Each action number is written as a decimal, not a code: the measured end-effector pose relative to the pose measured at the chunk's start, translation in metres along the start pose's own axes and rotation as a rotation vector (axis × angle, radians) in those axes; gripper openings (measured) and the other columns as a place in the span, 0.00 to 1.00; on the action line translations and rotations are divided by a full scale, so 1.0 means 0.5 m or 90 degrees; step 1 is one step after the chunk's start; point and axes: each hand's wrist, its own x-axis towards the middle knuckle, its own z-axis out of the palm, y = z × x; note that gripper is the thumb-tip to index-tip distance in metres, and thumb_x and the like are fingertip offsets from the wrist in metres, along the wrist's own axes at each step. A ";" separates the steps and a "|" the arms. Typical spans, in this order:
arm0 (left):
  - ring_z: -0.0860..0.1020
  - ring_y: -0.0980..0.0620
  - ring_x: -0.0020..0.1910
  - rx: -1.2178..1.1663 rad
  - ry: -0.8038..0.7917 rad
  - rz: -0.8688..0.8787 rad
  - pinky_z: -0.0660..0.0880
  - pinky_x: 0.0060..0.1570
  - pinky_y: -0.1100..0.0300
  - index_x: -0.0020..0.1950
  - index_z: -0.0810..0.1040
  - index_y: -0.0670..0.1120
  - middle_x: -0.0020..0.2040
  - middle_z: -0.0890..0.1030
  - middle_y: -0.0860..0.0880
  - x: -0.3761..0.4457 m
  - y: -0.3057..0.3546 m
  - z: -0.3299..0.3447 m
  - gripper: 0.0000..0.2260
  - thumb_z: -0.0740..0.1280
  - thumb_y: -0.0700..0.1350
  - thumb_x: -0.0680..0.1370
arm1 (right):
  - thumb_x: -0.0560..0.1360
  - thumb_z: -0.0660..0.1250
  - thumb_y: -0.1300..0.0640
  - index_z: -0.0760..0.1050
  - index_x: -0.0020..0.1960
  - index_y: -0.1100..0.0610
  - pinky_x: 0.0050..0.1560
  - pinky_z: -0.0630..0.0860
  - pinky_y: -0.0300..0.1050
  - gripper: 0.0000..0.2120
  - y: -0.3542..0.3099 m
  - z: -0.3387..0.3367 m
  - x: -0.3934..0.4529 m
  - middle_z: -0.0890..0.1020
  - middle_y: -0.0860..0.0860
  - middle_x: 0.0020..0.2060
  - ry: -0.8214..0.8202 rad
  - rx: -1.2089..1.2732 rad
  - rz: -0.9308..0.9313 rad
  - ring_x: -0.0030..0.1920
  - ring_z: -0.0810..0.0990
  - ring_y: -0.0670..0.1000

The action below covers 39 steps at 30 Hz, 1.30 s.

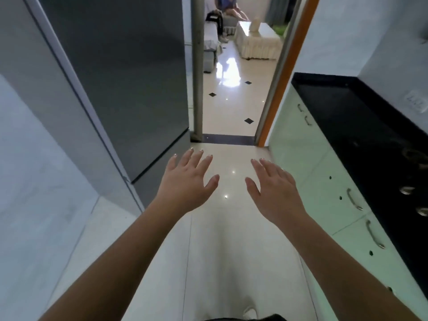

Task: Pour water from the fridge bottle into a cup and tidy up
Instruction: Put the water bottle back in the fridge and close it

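Left hand (185, 181) & right hand (275, 188): both spread flat, fingers apart, holding nothing, out over the floor (231, 205).
Grey fridge (120, 77) at left, doors closed; black counter (361, 117) w/ pale cabinets at right; bottle & cup not in view.

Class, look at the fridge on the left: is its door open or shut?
Shut. The fridge shows flat grey door fronts, no interior visible; both the left hand and right hand hover apart from it, empty.
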 end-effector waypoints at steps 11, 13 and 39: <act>0.48 0.50 0.80 -0.029 0.057 -0.245 0.47 0.77 0.45 0.80 0.55 0.53 0.81 0.54 0.50 -0.007 -0.137 0.001 0.26 0.49 0.60 0.83 | 0.81 0.47 0.40 0.54 0.78 0.51 0.76 0.55 0.51 0.28 -0.115 0.052 0.185 0.61 0.51 0.77 -0.060 0.018 -0.233 0.77 0.57 0.53; 0.48 0.50 0.80 -0.010 0.048 -0.283 0.47 0.77 0.45 0.80 0.55 0.53 0.81 0.54 0.50 0.004 -0.145 -0.002 0.27 0.48 0.60 0.83 | 0.81 0.47 0.40 0.54 0.78 0.51 0.76 0.56 0.52 0.28 -0.129 0.063 0.229 0.61 0.51 0.77 -0.069 0.040 -0.274 0.77 0.57 0.53; 0.48 0.48 0.81 0.113 0.044 -0.566 0.50 0.78 0.45 0.81 0.52 0.52 0.82 0.52 0.49 0.061 -0.335 -0.030 0.30 0.47 0.64 0.82 | 0.81 0.45 0.39 0.49 0.79 0.49 0.76 0.58 0.53 0.29 -0.411 0.122 0.526 0.58 0.50 0.78 -0.096 0.088 -0.582 0.77 0.57 0.52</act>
